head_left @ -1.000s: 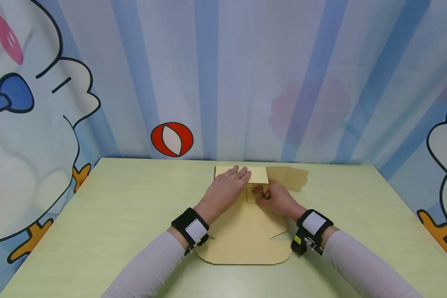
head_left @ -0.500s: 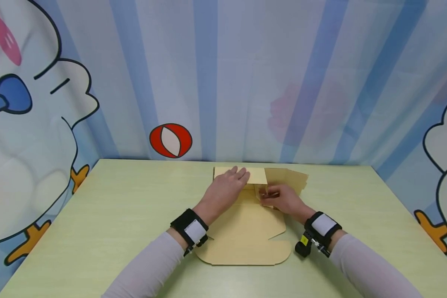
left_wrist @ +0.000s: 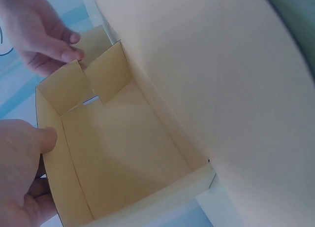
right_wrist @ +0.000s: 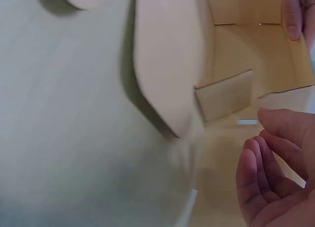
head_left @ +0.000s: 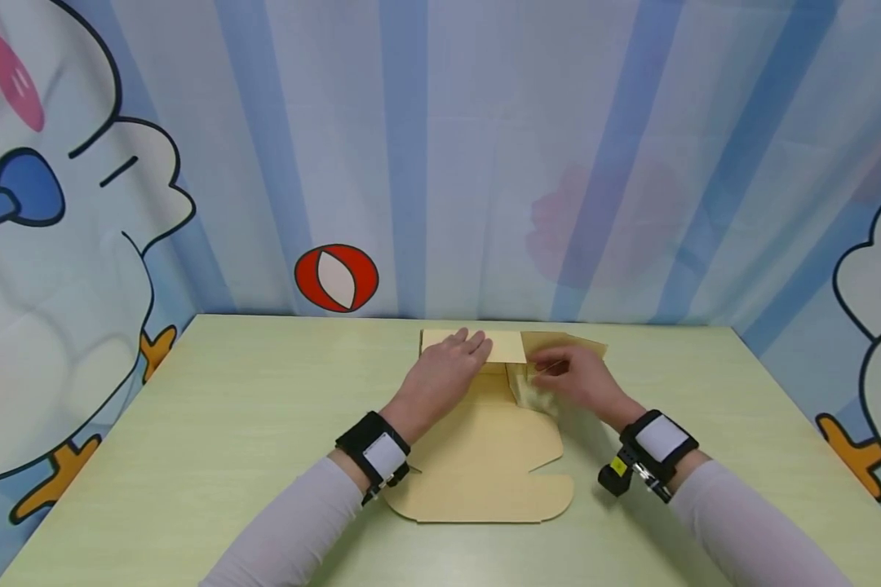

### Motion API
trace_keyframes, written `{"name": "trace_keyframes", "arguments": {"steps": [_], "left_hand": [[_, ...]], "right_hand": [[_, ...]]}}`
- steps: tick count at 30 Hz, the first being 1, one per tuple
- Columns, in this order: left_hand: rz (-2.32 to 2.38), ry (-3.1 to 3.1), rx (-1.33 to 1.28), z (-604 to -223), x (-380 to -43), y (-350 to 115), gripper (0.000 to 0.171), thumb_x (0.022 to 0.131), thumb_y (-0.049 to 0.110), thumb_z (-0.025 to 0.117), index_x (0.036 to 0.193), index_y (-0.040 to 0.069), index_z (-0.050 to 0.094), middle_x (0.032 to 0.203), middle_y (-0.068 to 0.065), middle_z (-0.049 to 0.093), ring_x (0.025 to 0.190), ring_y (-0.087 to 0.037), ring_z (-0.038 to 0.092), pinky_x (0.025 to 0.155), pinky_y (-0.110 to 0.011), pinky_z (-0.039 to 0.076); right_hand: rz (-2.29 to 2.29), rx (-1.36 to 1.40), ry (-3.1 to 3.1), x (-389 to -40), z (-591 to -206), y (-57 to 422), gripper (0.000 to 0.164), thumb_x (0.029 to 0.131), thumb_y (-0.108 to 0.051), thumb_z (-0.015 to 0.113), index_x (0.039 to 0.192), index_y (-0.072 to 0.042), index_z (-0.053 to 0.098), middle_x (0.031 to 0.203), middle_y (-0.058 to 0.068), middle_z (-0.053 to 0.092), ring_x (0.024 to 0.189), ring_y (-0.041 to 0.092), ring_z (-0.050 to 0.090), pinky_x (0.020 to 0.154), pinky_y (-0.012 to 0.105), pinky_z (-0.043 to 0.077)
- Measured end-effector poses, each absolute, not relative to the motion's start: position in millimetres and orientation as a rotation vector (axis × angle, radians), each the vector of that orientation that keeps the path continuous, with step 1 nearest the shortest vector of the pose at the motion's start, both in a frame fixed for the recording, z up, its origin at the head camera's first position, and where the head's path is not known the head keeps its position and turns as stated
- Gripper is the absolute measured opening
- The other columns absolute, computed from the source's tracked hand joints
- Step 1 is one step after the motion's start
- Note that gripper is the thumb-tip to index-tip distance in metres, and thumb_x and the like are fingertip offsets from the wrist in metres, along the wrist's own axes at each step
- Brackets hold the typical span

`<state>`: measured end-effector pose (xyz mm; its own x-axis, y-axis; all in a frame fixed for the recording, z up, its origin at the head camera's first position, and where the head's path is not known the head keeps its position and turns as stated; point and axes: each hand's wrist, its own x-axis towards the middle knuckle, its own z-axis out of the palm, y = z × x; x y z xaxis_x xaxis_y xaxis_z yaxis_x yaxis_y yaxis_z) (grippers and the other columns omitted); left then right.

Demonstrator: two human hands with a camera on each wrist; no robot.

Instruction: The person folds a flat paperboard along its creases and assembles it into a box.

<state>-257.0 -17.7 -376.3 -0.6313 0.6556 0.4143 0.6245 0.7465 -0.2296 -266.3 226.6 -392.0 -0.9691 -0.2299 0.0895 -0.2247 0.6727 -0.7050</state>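
Observation:
A partly folded cardboard box [head_left: 484, 436] lies on the table, its lid panel spread toward me. My left hand [head_left: 451, 371] holds the far wall [left_wrist: 54, 158], thumb inside it and fingers outside. At the box's right end stand two small flaps, one toward the lid side [left_wrist: 108, 72] and one at the far wall [left_wrist: 66, 86], with a narrow slot at their foot. My right hand [head_left: 576, 379] is just outside these flaps, fingers loosely bent and thumb tip close to the far flap. Beneath it a wider side panel [right_wrist: 221, 160] extends outward from the box.
The pale table [head_left: 264, 432] carries the box near its back edge. Behind it hangs a striped blue curtain [head_left: 455, 163] with cartoon prints. A black wrist camera [head_left: 615, 479] hangs under the right wrist, low over the table.
My right hand has moved to the right, away from the box's inside, and the flap beside it now stands farther out. The left hand stays in place on the far wall.

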Motion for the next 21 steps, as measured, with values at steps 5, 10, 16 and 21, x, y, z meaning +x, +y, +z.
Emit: {"name": "trace_keyframes", "arguments": {"steps": [5,10,16,21], "left_hand": [[0.100,-2.475,-0.964,-376,-257,-18,0.034,0.100,0.005,0.053,0.133,0.010,0.061,0.137,-0.006,0.063,0.125,-0.026,0.062,0.091,-0.035,0.059],[0.098,-2.472,-0.965,-376,-257,-18,0.034,0.100,0.005,0.054,0.133,0.010,0.061,0.137,-0.006,0.063,0.124,-0.026,0.063,0.091,-0.035,0.058],[0.070,-2.456,-0.970,-377,-257,-19,0.033,0.100,0.005,0.054,0.132,0.009,0.062,0.136,-0.007,0.064,0.123,-0.026,0.064,0.090,-0.035,0.059],[0.071,-2.465,-0.969,-377,-257,-19,0.033,0.100,0.005,0.054,0.132,0.009,0.061,0.136,-0.007,0.064,0.123,-0.026,0.063,0.089,-0.035,0.059]], "right_hand": [[-1.156,-0.454,2.979,-270,-368,228,0.032,0.087,-0.010,0.073,0.118,-0.003,0.071,0.113,0.018,0.072,0.097,0.029,0.070,0.081,0.035,0.059],[-1.154,-0.521,3.073,-271,-350,230,0.029,0.088,-0.011,0.073,0.117,-0.005,0.072,0.111,0.017,0.072,0.097,0.030,0.069,0.081,0.039,0.059],[-1.003,-0.646,3.216,-277,-348,236,0.030,0.087,-0.009,0.074,0.117,-0.005,0.071,0.117,0.017,0.066,0.105,0.035,0.064,0.084,0.048,0.056],[-0.908,-0.624,3.196,-282,-354,242,0.034,0.090,-0.009,0.071,0.123,-0.002,0.068,0.124,0.021,0.066,0.111,0.039,0.063,0.093,0.053,0.052]]}}
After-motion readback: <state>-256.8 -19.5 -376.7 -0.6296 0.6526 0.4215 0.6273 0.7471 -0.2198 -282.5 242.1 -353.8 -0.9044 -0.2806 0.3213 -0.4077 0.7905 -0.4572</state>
